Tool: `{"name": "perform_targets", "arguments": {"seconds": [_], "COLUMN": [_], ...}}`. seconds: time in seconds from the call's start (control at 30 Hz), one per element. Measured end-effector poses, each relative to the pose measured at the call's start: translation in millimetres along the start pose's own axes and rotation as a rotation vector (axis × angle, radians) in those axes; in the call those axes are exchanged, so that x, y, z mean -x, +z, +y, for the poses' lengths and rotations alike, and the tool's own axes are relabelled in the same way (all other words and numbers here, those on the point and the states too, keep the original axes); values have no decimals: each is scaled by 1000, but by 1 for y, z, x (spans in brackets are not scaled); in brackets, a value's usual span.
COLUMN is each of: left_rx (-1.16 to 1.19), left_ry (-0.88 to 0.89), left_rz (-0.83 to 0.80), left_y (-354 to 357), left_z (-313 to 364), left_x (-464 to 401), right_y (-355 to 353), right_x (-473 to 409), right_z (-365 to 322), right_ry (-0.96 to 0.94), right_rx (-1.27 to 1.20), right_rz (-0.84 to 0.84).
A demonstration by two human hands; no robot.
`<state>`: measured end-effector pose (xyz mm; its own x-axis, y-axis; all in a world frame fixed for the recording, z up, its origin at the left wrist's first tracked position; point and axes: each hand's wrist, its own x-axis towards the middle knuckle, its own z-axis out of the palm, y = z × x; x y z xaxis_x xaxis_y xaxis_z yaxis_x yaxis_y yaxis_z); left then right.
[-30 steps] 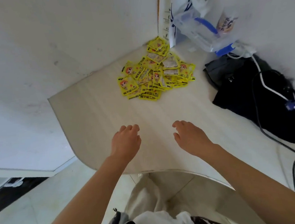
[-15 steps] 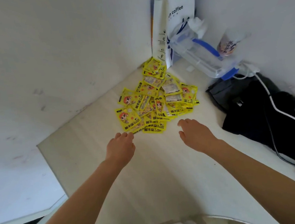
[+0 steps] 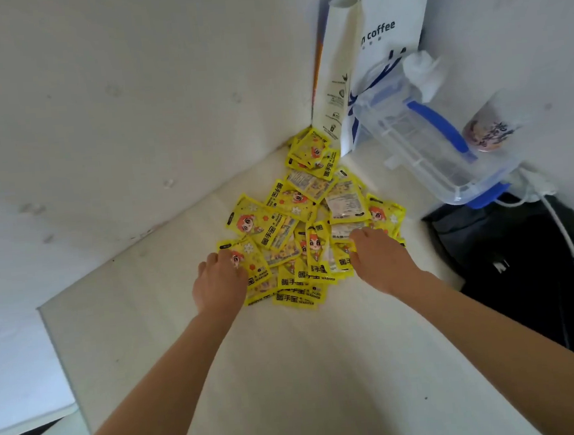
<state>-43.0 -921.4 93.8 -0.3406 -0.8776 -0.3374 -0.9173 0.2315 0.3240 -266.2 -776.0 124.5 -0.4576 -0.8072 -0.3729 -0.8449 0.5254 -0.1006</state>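
head view: heap of flat yellow foil hand-warmer sachets (image 3: 299,223) in far corner of pale wooden tabletop (image 3: 291,371). left hand (image 3: 220,284) and right hand (image 3: 380,261) apart, resting on heap's near edge, fingers bent; grip impossible to tell.

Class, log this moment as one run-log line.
left hand on hand-warmer packets, pile's left; right hand on pile's right; grip unclear; pile in table corner
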Motion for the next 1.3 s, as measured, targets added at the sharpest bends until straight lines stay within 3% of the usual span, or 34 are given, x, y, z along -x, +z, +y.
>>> {"name": "perform_targets", "arguments": {"seconds": [0.23,0.5,0.87,1.07,1.17,1.3], "left_rx": [36,106,133,223,326,271], "left_ry": [-95,-269,-252,-263,-306,-293], "left_rz": [41,98,85,45,11,-32], "left_y": [12,28,23,13,11,2], "left_z": [4,9,-1,-14,-20,-25], "left_x": [-22,-28,-31,-19,-23,-32], "right_y": [-14,-9,-8,-7,-7,0], "right_x": [-66,-108,-118,-105,-99,-87], "right_z": [14,16,12,8,11,18], "right_ry": [100,326,363,483,501,494], "right_rx": [-70,-138,-186,-536,-620,-663], "right_rz": [85,41,31,-4,-1,37]}}
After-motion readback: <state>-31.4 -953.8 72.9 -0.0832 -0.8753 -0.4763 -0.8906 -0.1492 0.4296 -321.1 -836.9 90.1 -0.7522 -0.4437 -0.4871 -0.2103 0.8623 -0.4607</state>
